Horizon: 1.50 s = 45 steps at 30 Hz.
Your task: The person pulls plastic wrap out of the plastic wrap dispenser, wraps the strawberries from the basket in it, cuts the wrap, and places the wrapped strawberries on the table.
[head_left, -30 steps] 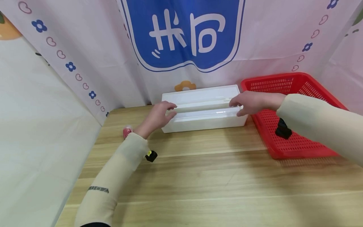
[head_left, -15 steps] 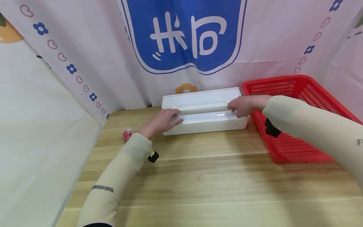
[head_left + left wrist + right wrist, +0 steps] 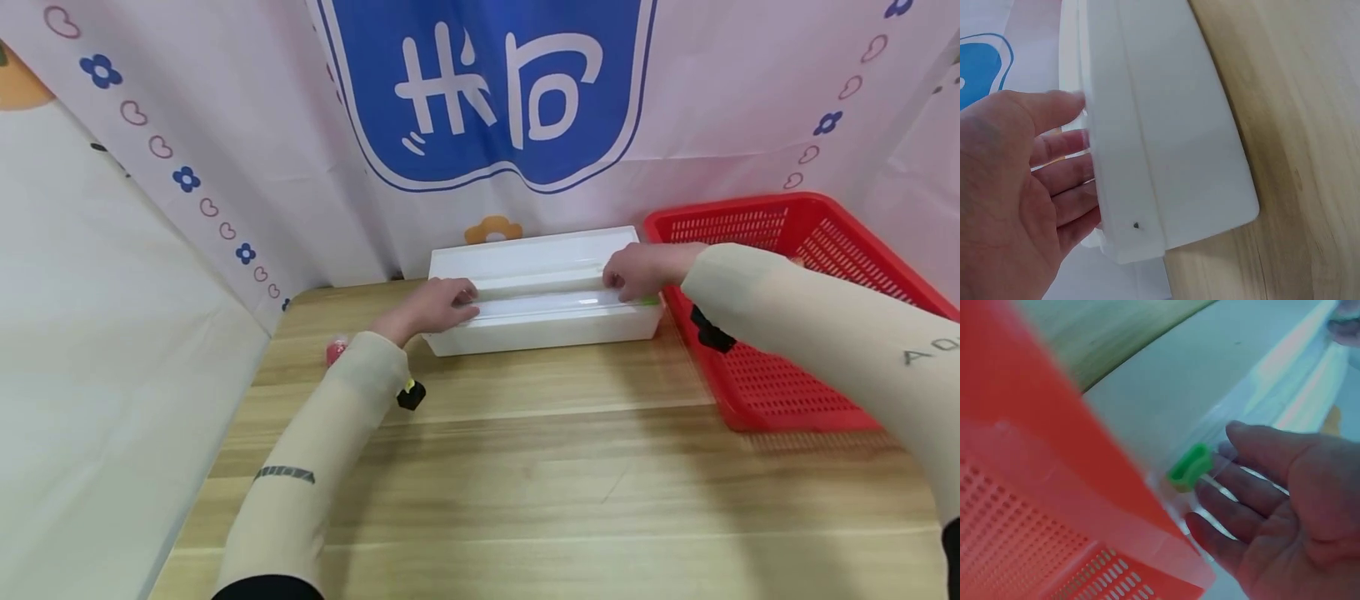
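Since 1 second ago, your left hand (image 3: pixel 435 307) has moved a little to the right along the white box (image 3: pixel 547 332). Your right hand (image 3: pixel 648 268) has come in a bit too, and a green piece (image 3: pixel 1190 467) now peeps out beside it. You have the box on the table (image 3: pixel 540 467), near the cloth wall (image 3: pixel 720 125), with its right end just beside the red basket (image 3: pixel 757 417).

Your right thumb and first finger look to be pinching the clear strip (image 3: pixel 555 303) that lies along the box, near the green piece. Your left thumb and fingers are bent at the other end, at the rim; I cannot tell if they pinch anything.

As far as I can judge, you are part of the way through: the strip lies along the box and both your hands have reached it. Whether the strip is stuck down or loose, I cannot tell, so making it sit flat may be left. Your small pink-red thing (image 3: pixel 336 350) lies apart on the table, by your left sleeve.

Count with me: you have 2 hands, 1 box, 1 clear strip, 1 green piece, 1 basket and 1 pink-red thing.
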{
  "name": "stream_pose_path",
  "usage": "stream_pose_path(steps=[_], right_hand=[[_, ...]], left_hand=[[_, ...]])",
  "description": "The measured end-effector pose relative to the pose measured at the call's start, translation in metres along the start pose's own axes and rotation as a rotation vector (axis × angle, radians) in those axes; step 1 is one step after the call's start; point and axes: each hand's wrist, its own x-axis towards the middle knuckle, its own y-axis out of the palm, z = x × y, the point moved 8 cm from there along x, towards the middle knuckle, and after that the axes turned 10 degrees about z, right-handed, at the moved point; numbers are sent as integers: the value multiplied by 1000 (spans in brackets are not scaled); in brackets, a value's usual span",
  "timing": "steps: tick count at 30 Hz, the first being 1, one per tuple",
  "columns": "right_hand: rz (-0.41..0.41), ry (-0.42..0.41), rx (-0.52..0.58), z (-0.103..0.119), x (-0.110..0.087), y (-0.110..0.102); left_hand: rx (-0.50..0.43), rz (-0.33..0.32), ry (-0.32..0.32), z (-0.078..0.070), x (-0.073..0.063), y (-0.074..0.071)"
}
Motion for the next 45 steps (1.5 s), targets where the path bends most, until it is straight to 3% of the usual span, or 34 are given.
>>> stream_pose_path(steps=[4, 10, 17, 23, 32, 37, 45], right_hand=[[-78, -4, -48, -3, 3, -4], [-139, 33, -20, -13, 5, -9], [-204, 17, 30, -11, -5, -21], [-247, -33, -44, -3, -22, -39], [-223, -56, -82, 11, -33, -52], [-216, -33, -88, 13, -42, -63], [-290, 9, -74, 6, -59, -86]], left_hand=[[58, -16, 4, -2, 2, -2], [136, -148, 39, -8, 6, -7], [146, -272, -16, -7, -2, -24], [140, -278, 3, -15, -13, -43], [121, -334, 43, -17, -27, -62], [103, -354, 46, -21, -33, -74], [107, -406, 42, -33, -43, -98]])
